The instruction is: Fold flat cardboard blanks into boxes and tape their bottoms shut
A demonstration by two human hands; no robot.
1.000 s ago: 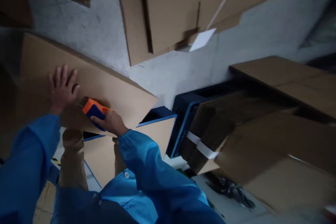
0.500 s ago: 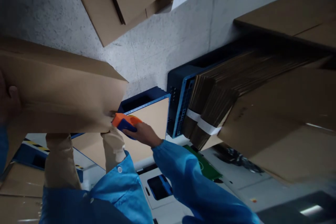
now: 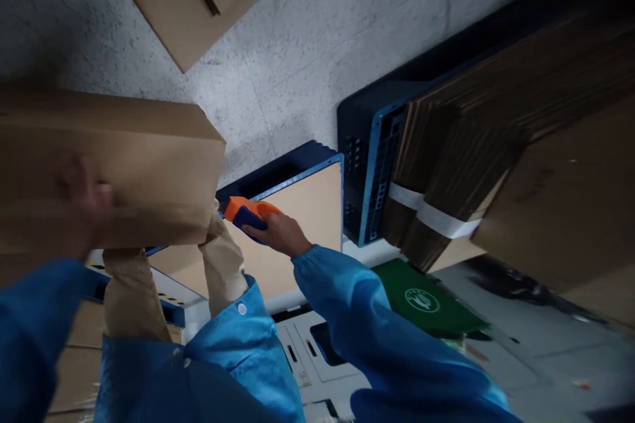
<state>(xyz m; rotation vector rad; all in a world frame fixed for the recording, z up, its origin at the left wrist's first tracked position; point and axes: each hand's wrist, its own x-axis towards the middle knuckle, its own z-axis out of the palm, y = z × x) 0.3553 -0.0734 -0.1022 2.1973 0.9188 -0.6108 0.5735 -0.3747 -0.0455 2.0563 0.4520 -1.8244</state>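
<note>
The orange-and-blue tape dispenser [image 3: 249, 217] is wrapped in the right hand's [image 3: 282, 234] fingers, at the box's [image 3: 159, 172] lower right corner. The left hand [image 3: 88, 201] lies blurred against its side; I cannot tell its grip. Behind, a cardboard sheet [image 3: 307, 211] reaches a blue pallet's [image 3: 310, 153] right edge; beside that edge, a second pallet [image 3: 353, 153] carries banded cartons [image 3: 436, 168] over grey floor [image 3: 297, 73].

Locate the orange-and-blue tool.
The orange-and-blue tool is left of centre in the head view, held in the right hand, beside the cardboard box.
</note>
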